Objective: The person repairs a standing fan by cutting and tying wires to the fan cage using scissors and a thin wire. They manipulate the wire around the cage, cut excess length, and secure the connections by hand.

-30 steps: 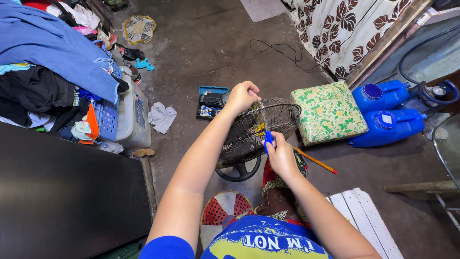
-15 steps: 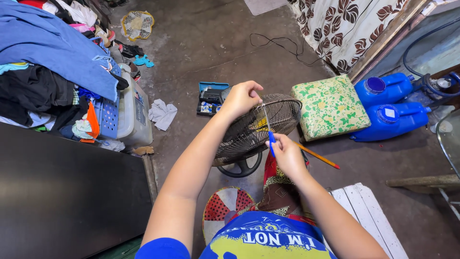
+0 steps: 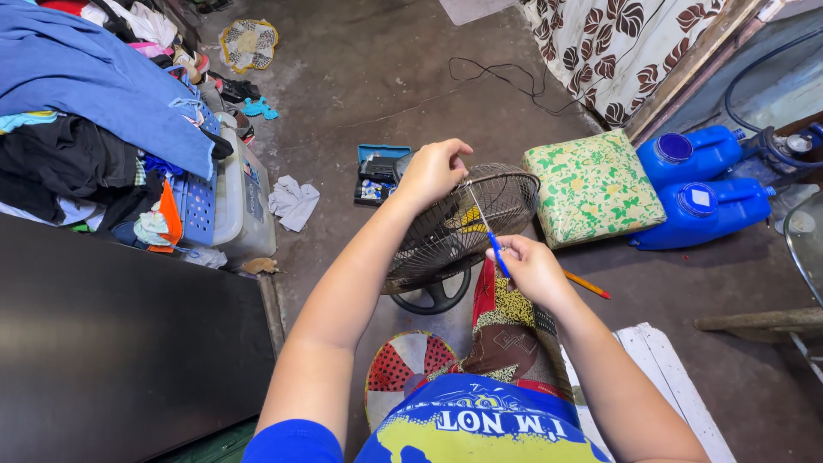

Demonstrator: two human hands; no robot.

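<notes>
Holding the round grey wire fan cage (image 3: 463,219) on our lap with our left hand (image 3: 431,171) closed around its rim, we pinch a thin blue screwdriver (image 3: 497,254) in our right hand (image 3: 531,270), its tip poked into the wires. We think a steady, straight push comes next.

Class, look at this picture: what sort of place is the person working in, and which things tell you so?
Probably a cluttered home room or back utility area: a bare concrete floor, heaped clothes over laundry baskets, blue water jugs, and a metal fan grille being worked on by hand.

left hand (image 3: 431,171) clenched, arm outstretched, right hand (image 3: 533,270) pinching, forearm bent
</notes>
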